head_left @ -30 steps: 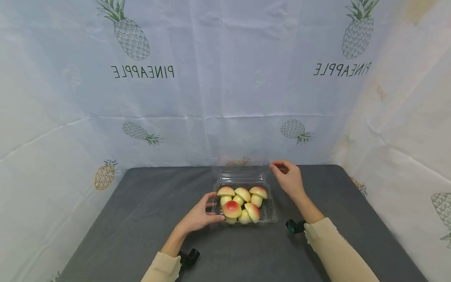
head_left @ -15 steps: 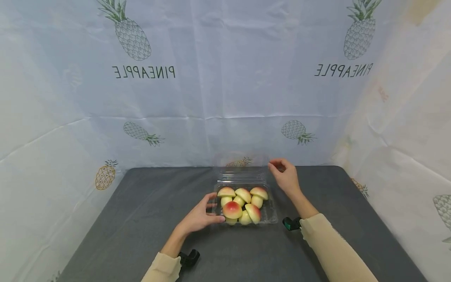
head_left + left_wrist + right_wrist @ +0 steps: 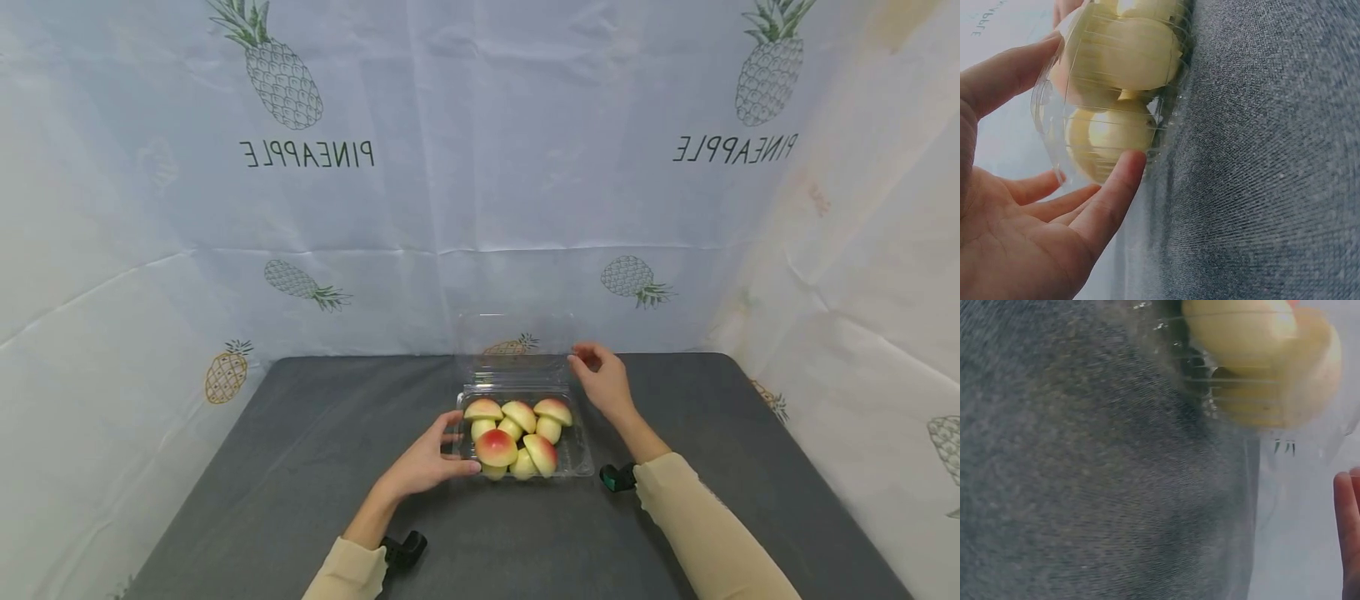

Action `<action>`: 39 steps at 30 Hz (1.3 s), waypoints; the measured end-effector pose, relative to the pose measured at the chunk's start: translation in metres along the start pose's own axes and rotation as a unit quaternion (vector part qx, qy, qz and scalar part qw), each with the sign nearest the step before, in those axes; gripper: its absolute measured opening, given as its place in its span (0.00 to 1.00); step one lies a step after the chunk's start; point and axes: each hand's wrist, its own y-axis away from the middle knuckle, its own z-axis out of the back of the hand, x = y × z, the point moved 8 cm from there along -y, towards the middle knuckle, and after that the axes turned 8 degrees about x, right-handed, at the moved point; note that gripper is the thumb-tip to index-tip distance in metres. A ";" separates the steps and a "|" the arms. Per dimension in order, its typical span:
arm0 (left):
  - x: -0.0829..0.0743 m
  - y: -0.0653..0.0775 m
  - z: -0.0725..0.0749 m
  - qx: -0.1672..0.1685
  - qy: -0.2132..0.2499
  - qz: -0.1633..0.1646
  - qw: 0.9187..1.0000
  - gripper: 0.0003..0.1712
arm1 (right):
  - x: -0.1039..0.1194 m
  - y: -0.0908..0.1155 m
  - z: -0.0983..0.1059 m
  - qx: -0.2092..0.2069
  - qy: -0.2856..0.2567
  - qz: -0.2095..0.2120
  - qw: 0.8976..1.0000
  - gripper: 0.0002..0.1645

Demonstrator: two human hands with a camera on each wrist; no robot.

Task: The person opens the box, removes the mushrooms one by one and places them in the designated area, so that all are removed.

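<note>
Inside the box (image 3: 581, 455) lie five mushroom-shaped pieces (image 3: 497, 448).

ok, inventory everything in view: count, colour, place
table: one, dark grey, foreground
cloth backdrop: panel count unclear, pale, pineapple-printed, behind and beside the table
container: one, clear, on the table
lid: one, clear, raised at the container's back
mushroom shapes: five, pale yellow, caps tinged red, inside the container
wrist devices: two, black, over the table
sleeves: two, cream, head view's lower part
left hand: one, bare, holding the container's left side
right hand: one, bare, fingers at the lid's right edge
</note>
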 end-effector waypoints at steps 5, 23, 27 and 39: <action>-0.001 0.000 0.000 0.003 -0.002 -0.004 1.000 0.56 | -0.010 0.002 -0.004 0.029 0.006 -0.019 0.999 0.19; -0.001 0.004 0.000 0.008 -0.010 -0.003 1.000 0.55 | -0.030 0.020 -0.020 0.118 0.026 -0.045 0.992 0.34; -0.001 0.004 0.000 0.008 -0.013 -0.002 1.000 0.56 | -0.033 0.022 -0.021 0.130 0.025 -0.051 0.990 0.35; -0.004 0.006 -0.002 0.014 -0.016 -0.006 1.000 0.56 | -0.036 0.027 -0.022 0.151 0.030 -0.056 0.986 0.35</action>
